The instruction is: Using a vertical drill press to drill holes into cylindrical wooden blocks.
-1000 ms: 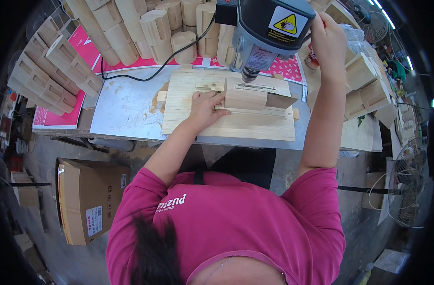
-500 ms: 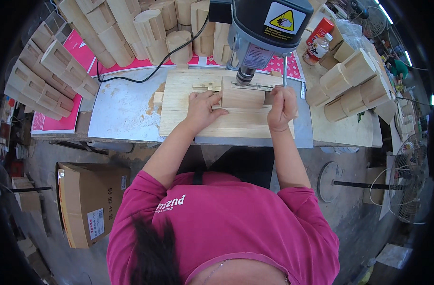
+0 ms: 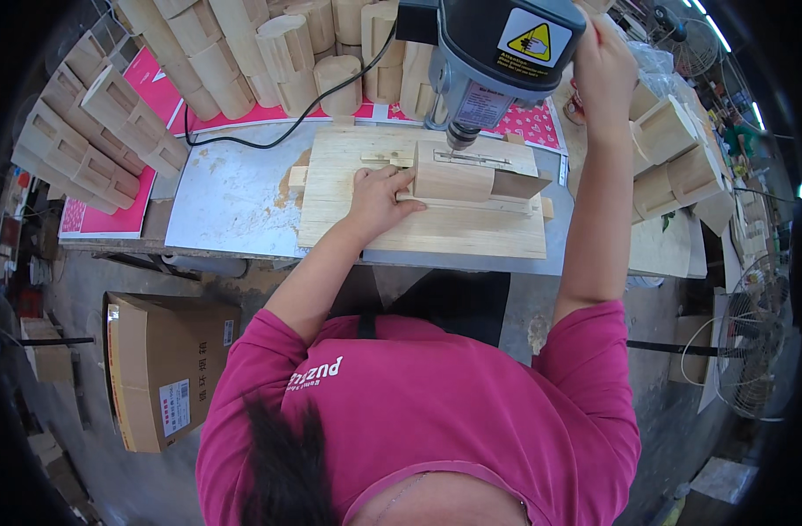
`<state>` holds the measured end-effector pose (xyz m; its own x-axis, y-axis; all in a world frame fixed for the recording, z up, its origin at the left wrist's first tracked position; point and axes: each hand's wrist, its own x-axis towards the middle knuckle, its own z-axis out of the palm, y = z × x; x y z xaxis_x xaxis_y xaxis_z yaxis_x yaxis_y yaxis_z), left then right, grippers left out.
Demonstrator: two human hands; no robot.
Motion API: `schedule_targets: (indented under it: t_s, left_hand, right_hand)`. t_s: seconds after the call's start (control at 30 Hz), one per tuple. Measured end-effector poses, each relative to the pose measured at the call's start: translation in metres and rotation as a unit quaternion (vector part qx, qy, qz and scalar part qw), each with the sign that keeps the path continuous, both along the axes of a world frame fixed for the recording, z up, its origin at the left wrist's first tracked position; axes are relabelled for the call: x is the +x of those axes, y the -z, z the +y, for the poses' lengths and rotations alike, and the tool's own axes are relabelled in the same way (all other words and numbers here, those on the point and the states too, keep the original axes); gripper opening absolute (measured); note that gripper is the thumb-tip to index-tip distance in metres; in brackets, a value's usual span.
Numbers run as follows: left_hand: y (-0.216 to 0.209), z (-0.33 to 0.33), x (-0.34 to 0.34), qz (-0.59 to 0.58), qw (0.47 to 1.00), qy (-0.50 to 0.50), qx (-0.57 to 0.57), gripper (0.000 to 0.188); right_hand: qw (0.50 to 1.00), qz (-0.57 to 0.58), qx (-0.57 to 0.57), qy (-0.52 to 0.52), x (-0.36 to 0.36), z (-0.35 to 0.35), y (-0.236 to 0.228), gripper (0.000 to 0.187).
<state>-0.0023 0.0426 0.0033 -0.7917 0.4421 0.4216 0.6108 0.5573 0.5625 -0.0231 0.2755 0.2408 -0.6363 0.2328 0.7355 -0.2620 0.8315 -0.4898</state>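
A wooden block (image 3: pixel 453 182) with a rounded side and a slot outline on its top lies in a wooden jig on a pale board (image 3: pixel 331 215). Above it stands the chuck of a drill press (image 3: pixel 497 53), its tip just over the block's top. My left hand (image 3: pixel 381 200) holds the block's left end, fingers behind and thumb stretched along the front strip. My right hand (image 3: pixel 602 66) is raised beside the drill head, closed round the feed lever, which is mostly hidden behind the hand and the machine. A thin flat plate (image 3: pixel 518 184) sticks out at the block's right end.
Stacks of grooved wooden blocks (image 3: pixel 287 53) stand along the back, with more at left (image 3: pixel 76 167) and right (image 3: pixel 681 162). A black cable (image 3: pixel 287 131) crosses the metal table top (image 3: pixel 230 193). Below are a cardboard box (image 3: pixel 173 377) and a floor fan (image 3: pixel 752 342).
My right hand has swung up from beside the block's right end to the side of the drill head, with the lever. My left hand has stayed on the block.
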Motion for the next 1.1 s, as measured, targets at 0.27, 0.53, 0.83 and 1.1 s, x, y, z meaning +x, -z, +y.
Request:
schedule_targets:
  t_s: [0.27,0.53,0.83,1.1]
  left_hand:
    - [0.004,0.017,0.005,-0.117,0.978,-0.060,0.161,0.050]
    - [-0.023,-0.032,0.032,-0.041,0.990,-0.027,0.134,0.040]
    - [-0.069,-0.167,0.071,-0.288,0.828,-0.015,0.481,0.028]
    - [-0.120,-0.237,0.089,-0.202,0.782,-0.170,0.564,0.028]
  right_hand:
    - [0.982,-0.008,-0.113,-0.151,0.003,0.015,0.057,0.038]
    - [0.890,-0.389,-0.026,-0.236,0.086,0.043,0.159,0.035]
    - [0.735,-0.393,-0.484,-0.266,0.121,0.011,0.205,0.022]
    - [0.744,-0.450,-0.401,-0.289,0.110,-0.013,0.198,0.013]
